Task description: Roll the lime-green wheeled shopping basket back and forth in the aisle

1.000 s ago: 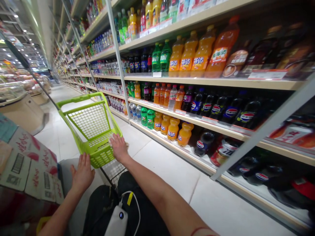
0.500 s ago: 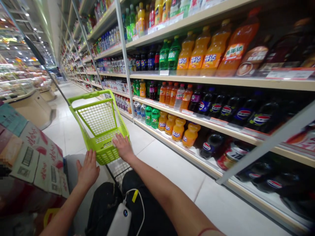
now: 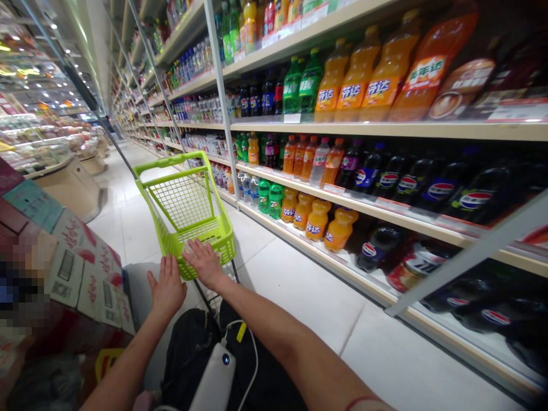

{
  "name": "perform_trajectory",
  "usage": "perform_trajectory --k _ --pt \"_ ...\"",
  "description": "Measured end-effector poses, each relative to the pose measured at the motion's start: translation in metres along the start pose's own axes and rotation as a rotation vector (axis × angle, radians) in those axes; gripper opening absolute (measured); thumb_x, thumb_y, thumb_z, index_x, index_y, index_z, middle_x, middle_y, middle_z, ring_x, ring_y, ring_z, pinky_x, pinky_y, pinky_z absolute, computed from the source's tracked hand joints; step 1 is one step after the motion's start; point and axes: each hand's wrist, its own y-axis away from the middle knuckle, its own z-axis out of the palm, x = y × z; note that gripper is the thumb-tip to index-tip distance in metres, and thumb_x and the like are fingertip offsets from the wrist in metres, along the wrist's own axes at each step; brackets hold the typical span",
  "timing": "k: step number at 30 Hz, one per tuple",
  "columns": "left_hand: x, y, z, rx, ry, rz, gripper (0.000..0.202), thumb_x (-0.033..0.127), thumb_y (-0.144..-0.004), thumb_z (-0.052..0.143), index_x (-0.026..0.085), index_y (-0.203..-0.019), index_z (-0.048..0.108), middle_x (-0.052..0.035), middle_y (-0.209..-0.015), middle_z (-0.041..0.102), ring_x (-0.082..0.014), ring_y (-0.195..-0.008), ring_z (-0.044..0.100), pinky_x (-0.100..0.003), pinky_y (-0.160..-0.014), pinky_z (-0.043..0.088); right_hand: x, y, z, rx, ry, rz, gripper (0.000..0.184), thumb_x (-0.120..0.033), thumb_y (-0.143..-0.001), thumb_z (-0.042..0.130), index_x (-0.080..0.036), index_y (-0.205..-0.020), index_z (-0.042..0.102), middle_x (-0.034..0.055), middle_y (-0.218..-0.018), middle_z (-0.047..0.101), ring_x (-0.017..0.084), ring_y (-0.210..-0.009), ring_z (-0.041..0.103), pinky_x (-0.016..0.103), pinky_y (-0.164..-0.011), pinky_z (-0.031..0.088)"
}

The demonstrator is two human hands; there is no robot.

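The open right grip (image 3: 204, 264) rests on the lime-green wire basket (image 3: 171, 161) (nothing held); the open left grip (image 3: 166, 288) sits just below it. Orange Fanta bottles (image 3: 357, 74) line the shelf (image 3: 342, 130).

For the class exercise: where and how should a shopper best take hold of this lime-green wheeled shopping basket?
On the lime-green shopping basket, probably grip the solid near edge from above, on the person's side, where the right hand rests: that thick band faces the person, while the wire mesh looks thin.
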Motion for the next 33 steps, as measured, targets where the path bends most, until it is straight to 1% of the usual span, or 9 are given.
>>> perform_trajectory --k 2,5,9,14,19,22,28,30,33 --pt "-0.001 0.001 -0.001 0.011 0.002 0.005 0.066 0.018 -0.075 0.039 0.005 -0.138 0.020 -0.0144 -0.146 0.018 -0.0248 -0.136 0.012 -0.058 -0.106 0.008 0.020 0.003 -0.009 -0.001 0.010 0.039 0.033 -0.017 -0.089 0.042 -0.022 -0.120 0.052 0.0085 -0.142 0.032 0.023 -0.133 0.022 0.047 -0.106 0.022" --pt "-0.004 0.000 -0.002 0.026 0.010 0.022 0.065 0.018 -0.076 0.038 0.006 -0.138 0.020 -0.0142 -0.147 0.018 -0.0248 -0.136 0.011 -0.059 -0.106 0.008 0.052 0.010 -0.022 0.059 0.040 0.174 0.035 -0.013 -0.087 0.041 -0.020 -0.120 0.052 0.0096 -0.142 0.032 0.023 -0.134 0.020 0.048 -0.106 0.020" --pt "-0.009 -0.004 -0.002 0.013 0.025 0.046 0.064 0.018 -0.077 0.037 0.008 -0.138 0.019 -0.0133 -0.147 0.018 -0.0239 -0.136 0.013 -0.058 -0.106 0.009 0.069 0.014 -0.023 0.135 0.040 0.288 0.039 -0.010 -0.086 0.039 -0.017 -0.122 0.050 0.0099 -0.141 0.032 0.022 -0.134 0.018 0.045 -0.107 0.021" --pt "-0.009 -0.007 -0.004 -0.008 0.015 0.017 0.065 0.021 -0.079 0.037 0.007 -0.139 0.016 -0.0144 -0.147 0.017 -0.0235 -0.136 0.013 -0.058 -0.106 0.010 0.067 0.000 -0.013 0.094 -0.003 0.306 0.040 -0.010 -0.084 0.040 -0.017 -0.122 0.051 0.0075 -0.141 0.033 0.023 -0.134 0.019 0.043 -0.108 0.019" --pt "-0.008 -0.012 -0.006 -0.062 -0.026 0.007 0.066 0.020 -0.077 0.037 0.006 -0.139 0.016 -0.0138 -0.147 0.015 -0.0234 -0.136 0.012 -0.058 -0.106 0.010 0.065 -0.007 -0.021 0.063 -0.035 0.331 0.042 -0.009 -0.085 0.039 -0.017 -0.124 0.048 0.0092 -0.142 0.031 0.020 -0.134 0.017 0.041 -0.107 0.022" --pt "-0.005 -0.013 -0.007 -0.085 -0.030 0.003 0.069 0.021 -0.075 0.038 0.005 -0.138 0.016 -0.0141 -0.147 0.014 -0.0244 -0.136 0.011 -0.059 -0.105 0.012 0.046 -0.007 -0.017 0.075 -0.042 0.344 0.042 -0.008 -0.085 0.039 -0.014 -0.126 0.046 0.0113 -0.143 0.029 0.020 -0.135 0.015 0.042 -0.107 0.020" --pt "-0.004 -0.012 -0.010 -0.089 -0.028 0.011 0.070 0.021 -0.073 0.039 0.005 -0.138 0.019 -0.0146 -0.147 0.017 -0.0255 -0.136 0.012 -0.058 -0.105 0.014 -0.006 -0.014 0.009 0.012 -0.074 0.101 0.037 -0.015 -0.089 0.039 -0.016 -0.125 0.047 0.0106 -0.142 0.030 0.020 -0.134 0.018 0.043 -0.107 0.021" --pt "-0.006 -0.011 -0.010 -0.086 -0.028 0.027 0.070 0.020 -0.072 0.038 0.006 -0.138 0.019 -0.0145 -0.147 0.017 -0.0258 -0.136 0.012 -0.060 -0.104 0.013 -0.006 -0.013 0.010 -0.004 -0.079 0.064 0.036 -0.016 -0.089 0.040 -0.020 -0.124 0.048 0.0089 -0.142 0.031 0.019 -0.134 0.019 0.044 -0.107 0.022" --pt "-0.008 -0.009 -0.007 -0.072 -0.015 0.034 0.070 0.017 -0.071 0.037 0.005 -0.138 0.020 -0.0141 -0.147 0.016 -0.0247 -0.136 0.012 -0.059 -0.105 0.012 0.017 -0.007 -0.002 -0.009 -0.065 0.092 0.039 -0.011 -0.086 0.042 -0.025 -0.122 0.051 0.0071 -0.143 0.031 0.021 -0.134 0.020 0.047 -0.106 0.021"
